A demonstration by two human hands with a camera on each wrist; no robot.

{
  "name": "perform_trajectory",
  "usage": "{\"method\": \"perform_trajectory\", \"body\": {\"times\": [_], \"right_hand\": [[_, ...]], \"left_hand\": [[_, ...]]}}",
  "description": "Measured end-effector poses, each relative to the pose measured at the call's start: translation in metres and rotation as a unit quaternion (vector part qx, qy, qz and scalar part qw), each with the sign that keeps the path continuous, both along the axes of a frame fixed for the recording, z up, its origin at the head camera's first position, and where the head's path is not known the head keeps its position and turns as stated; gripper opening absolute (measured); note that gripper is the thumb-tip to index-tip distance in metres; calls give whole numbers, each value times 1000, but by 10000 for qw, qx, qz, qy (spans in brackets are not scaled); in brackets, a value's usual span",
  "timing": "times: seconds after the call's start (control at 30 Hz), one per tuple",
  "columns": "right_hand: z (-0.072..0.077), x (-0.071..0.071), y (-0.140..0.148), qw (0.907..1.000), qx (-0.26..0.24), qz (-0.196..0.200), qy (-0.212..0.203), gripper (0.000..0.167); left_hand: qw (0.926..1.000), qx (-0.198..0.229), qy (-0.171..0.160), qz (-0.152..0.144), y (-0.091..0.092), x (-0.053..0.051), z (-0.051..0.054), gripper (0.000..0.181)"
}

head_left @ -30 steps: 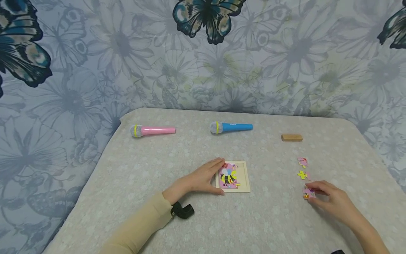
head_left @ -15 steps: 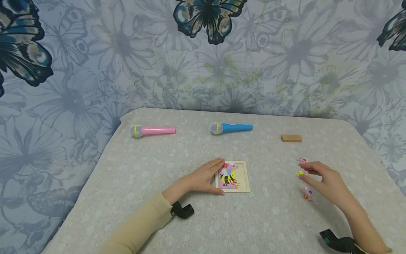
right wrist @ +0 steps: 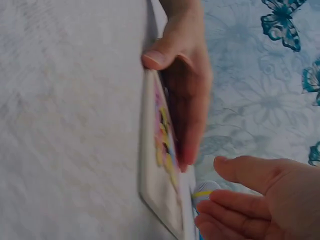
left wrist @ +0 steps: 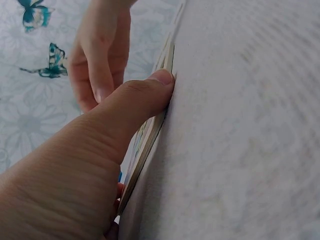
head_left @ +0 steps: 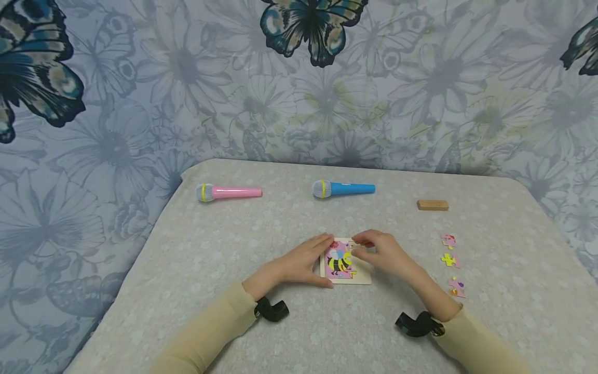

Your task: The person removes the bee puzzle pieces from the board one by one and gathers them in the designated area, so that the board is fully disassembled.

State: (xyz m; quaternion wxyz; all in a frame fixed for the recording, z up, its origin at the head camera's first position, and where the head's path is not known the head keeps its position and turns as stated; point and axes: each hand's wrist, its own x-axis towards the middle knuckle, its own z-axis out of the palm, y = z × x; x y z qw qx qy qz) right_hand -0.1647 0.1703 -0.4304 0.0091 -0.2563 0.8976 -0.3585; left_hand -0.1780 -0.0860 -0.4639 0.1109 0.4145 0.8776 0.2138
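Note:
A small wooden jigsaw puzzle board [head_left: 361, 278] with a partly filled bee picture lies on the table in the head view. My left hand [head_left: 299, 263] spans its left side, thumb at the near edge and fingertips at the far edge, holding it. In the left wrist view the thumb [left wrist: 150, 92] presses on the board's rim. My right hand [head_left: 385, 253] hovers over the right part of the board. Its thumb and fingers are apart in the right wrist view, with nothing seen between them. Several puzzle pieces are set in the board.
Three loose puzzle pieces, a pink one [head_left: 449, 241], a yellow and pink one [head_left: 448, 259] and a lower pink one [head_left: 456, 287], lie at the right. Behind are a pink microphone [head_left: 237, 192], a blue microphone [head_left: 352, 189] and a wooden block [head_left: 432, 205].
My right hand has moved from the loose pieces at the right, leftward to the puzzle board. All three loose pieces still lie there. My left hand stays at the board.

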Motion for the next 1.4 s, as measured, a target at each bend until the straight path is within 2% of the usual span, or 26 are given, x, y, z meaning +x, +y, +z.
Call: {"method": "perform_trajectory", "body": {"times": [0.3, 0.73, 1.17, 1.4], "right_hand": [[-15, 0, -19, 9985, 459, -197, 216, 33], [-21, -7, -26, 9981, 227, -546, 184, 30], [-17, -10, -26, 9990, 234, -267, 259, 30], [-10, -13, -15, 9976, 345, -230, 550, 28]], "left_hand": [[10000, -28, -15, 5, 2, 2, 0, 106], [9999, 0, 91, -42, 1, 0, -1, 108], [10000, 4, 61, -22, 0, 1, 0, 107], [10000, 18, 56, -13, 0, 1, 1, 107]]}}
